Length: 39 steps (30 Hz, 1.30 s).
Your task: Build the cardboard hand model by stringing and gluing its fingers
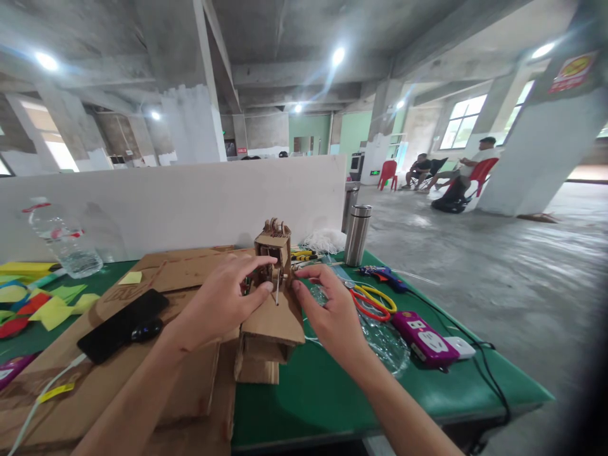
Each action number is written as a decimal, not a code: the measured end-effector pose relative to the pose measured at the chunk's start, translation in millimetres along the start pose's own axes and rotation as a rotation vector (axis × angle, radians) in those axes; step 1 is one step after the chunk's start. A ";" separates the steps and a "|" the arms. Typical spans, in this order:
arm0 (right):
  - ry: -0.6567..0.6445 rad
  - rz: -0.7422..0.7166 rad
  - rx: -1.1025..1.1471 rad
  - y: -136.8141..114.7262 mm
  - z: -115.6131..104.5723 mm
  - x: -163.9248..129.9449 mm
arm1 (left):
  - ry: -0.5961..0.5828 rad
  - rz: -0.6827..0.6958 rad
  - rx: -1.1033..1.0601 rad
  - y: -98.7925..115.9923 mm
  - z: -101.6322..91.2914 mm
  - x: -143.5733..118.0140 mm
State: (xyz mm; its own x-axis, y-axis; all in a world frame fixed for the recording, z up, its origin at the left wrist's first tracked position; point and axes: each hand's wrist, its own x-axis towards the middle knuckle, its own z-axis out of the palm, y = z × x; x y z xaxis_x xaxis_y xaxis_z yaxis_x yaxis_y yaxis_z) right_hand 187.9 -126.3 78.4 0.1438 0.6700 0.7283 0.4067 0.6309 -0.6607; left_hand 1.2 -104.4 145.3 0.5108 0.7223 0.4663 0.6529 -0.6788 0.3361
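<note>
A small cardboard model [274, 253] stands on a folded cardboard base [272, 323] at the middle of the green table [327, 392]. My left hand [223, 303] rests against the model's left side, thumb and fingers around it and near a thin white stick [277, 292] that stands upright at its front. My right hand [330, 310] is just right of the model, fingers curled, fingertips touching its right edge. Whether the right hand pinches anything is unclear.
Flat cardboard sheets [180, 272] and a black phone [123, 324] lie left. Coloured paper [42, 304] and a water bottle [61, 240] are far left. A steel flask [357, 234], glue gun [382, 274], scissors [373, 301], clear plastic wrap and a purple power strip [422, 339] lie right. People sit far back right.
</note>
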 end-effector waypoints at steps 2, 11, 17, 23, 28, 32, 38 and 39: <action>-0.001 -0.003 0.010 1.3 0.8 -0.5 | -0.013 -0.004 -0.011 -1.1 -0.6 -0.1; -0.029 0.015 0.053 3.4 1.9 -0.4 | -0.036 -0.026 -0.028 -3.2 -0.2 0.6; -0.052 0.008 0.037 5.6 -1.0 5.4 | 0.033 -0.071 -0.089 -3.7 3.9 -2.2; -0.055 0.055 0.049 7.0 -1.0 8.9 | 0.110 -0.133 -0.088 -0.1 5.4 -1.5; -0.043 0.047 0.062 9.2 1.3 10.3 | 0.131 -0.159 -0.045 -1.3 2.8 -0.4; -0.047 0.043 0.069 11.2 1.9 10.7 | 0.138 -0.158 -0.076 -6.6 3.7 -0.5; -0.053 0.015 0.073 13.3 1.9 11.7 | 0.140 -0.121 -0.138 -11.8 5.6 -0.1; -0.051 0.010 0.072 13.5 2.0 11.9 | 0.141 -0.118 -0.143 -11.8 5.4 -0.1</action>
State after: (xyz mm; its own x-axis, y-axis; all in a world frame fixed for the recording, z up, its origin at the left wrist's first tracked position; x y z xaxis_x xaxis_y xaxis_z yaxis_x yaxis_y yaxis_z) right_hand 193.3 -109.0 77.8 0.1012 0.6943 0.7125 0.3393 0.6492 -0.6808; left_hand -3.5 -95.7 136.8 0.3460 0.7786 0.5236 0.6125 -0.6102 0.5025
